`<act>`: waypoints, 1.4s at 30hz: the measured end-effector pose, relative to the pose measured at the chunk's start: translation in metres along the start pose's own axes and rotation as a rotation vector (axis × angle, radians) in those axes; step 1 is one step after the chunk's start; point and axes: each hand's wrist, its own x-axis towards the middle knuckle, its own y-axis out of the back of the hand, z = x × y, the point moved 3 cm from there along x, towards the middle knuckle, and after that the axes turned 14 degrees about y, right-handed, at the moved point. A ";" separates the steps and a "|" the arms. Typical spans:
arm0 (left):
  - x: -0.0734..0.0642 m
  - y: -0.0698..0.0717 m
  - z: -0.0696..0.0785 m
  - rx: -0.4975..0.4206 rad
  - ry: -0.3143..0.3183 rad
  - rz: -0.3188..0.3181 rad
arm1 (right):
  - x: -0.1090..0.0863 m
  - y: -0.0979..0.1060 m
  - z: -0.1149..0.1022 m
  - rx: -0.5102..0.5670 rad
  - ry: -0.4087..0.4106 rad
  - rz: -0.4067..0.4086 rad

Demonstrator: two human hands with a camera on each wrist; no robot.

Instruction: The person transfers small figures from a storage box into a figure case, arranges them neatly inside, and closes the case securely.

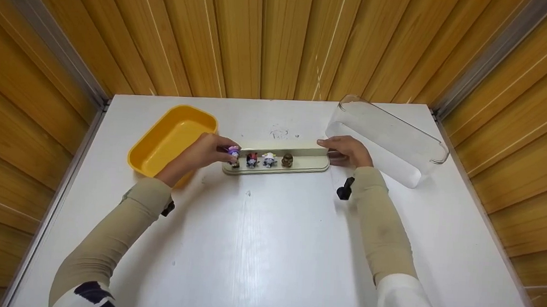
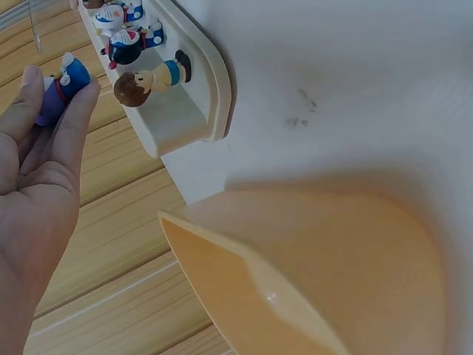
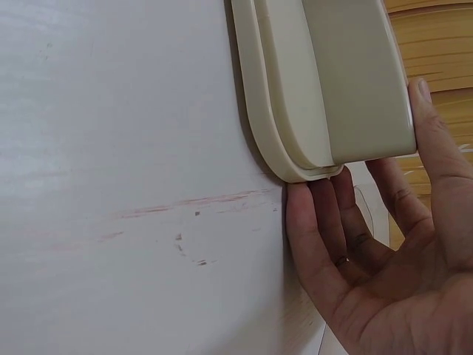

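Observation:
A cream stepped display base (image 1: 308, 163) lies across the table with several small figurines along it, among them a white one (image 1: 269, 160) and a brown one (image 1: 287, 160). My left hand (image 1: 203, 152) pinches a purple-and-blue figurine (image 2: 65, 89) between thumb and fingers, above the base's left end. Close by in the left wrist view, a brown-haired figurine (image 2: 151, 80) stands on the lower step. At the other end, my right hand (image 3: 384, 251) grips the base, thumb along the raised back step and fingertips at the rounded lower corner.
To the left stands a yellow plastic tub (image 1: 135, 158), partly behind my left forearm. A clear long cover (image 1: 386, 136) lies on the right, just beyond my right hand. Wood-patterned panels (image 1: 284, 41) wall in the white table (image 1: 268, 247) at the back and sides.

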 end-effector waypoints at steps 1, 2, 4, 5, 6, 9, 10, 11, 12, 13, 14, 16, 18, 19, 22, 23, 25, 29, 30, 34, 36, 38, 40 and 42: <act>0.001 -0.002 0.001 0.007 -0.008 0.002 | 0.000 0.000 0.000 -0.001 0.002 0.000; 0.001 -0.004 0.003 0.011 -0.017 0.004 | 0.000 0.000 0.000 0.002 0.002 0.001; 0.002 -0.009 0.005 0.016 -0.032 0.009 | 0.000 0.000 0.001 0.009 0.001 0.001; 0.003 -0.011 0.006 0.013 -0.043 0.006 | -0.001 0.000 0.001 0.013 0.001 -0.001; 0.003 -0.013 0.008 0.007 -0.052 0.002 | -0.001 0.000 0.001 0.022 0.001 -0.002; 0.004 -0.020 0.012 0.010 -0.083 0.009 | -0.002 0.000 0.001 0.043 0.000 -0.001; 0.005 -0.022 0.014 0.013 -0.089 0.017 | -0.002 0.000 0.001 0.051 0.000 -0.003; 0.005 -0.025 0.015 0.014 -0.093 0.022 | -0.002 0.000 0.000 0.058 0.001 -0.004; 0.006 -0.026 0.016 0.012 -0.095 0.030 | -0.003 -0.001 0.000 0.064 0.002 -0.004; 0.006 -0.028 0.018 0.010 -0.095 0.038 | -0.003 -0.001 0.000 0.065 0.003 -0.005; 0.007 -0.030 0.019 0.004 -0.098 0.044 | -0.003 -0.001 0.000 0.066 0.005 -0.006; 0.009 -0.034 0.022 -0.020 -0.107 0.045 | -0.004 0.000 0.000 0.066 0.008 -0.006; 0.012 -0.039 0.025 -0.064 -0.119 0.030 | -0.004 0.000 0.000 0.064 0.006 -0.004; 0.014 -0.041 0.027 -0.078 -0.127 0.026 | -0.004 0.000 0.001 0.062 0.003 -0.004; 0.019 -0.049 0.032 -0.102 -0.150 0.028 | -0.003 0.001 0.001 0.038 -0.003 -0.005; 0.020 -0.053 0.034 -0.099 -0.158 0.033 | -0.003 0.001 0.001 0.031 -0.005 -0.005; 0.024 -0.060 0.037 -0.084 -0.177 0.049 | -0.002 0.001 0.001 0.021 -0.002 -0.008; 0.029 -0.076 0.039 -0.041 -0.221 0.067 | 0.000 -0.001 -0.001 0.028 -0.002 -0.013; 0.031 -0.081 0.039 -0.031 -0.232 0.072 | 0.001 -0.001 -0.001 0.027 -0.003 -0.014; 0.038 -0.095 0.046 -0.011 -0.285 0.092 | 0.002 0.000 0.000 0.020 -0.013 -0.007; 0.041 -0.100 0.051 -0.036 -0.308 0.099 | 0.002 0.002 0.001 0.009 -0.011 -0.002; 0.044 -0.105 0.057 -0.043 -0.332 0.118 | 0.002 0.002 0.001 0.007 -0.011 0.002; 0.046 -0.110 0.063 -0.040 -0.344 0.143 | 0.002 0.002 0.002 0.004 -0.012 0.010; 0.048 -0.115 0.068 -0.009 -0.349 0.174 | 0.003 0.002 0.003 0.004 -0.021 0.012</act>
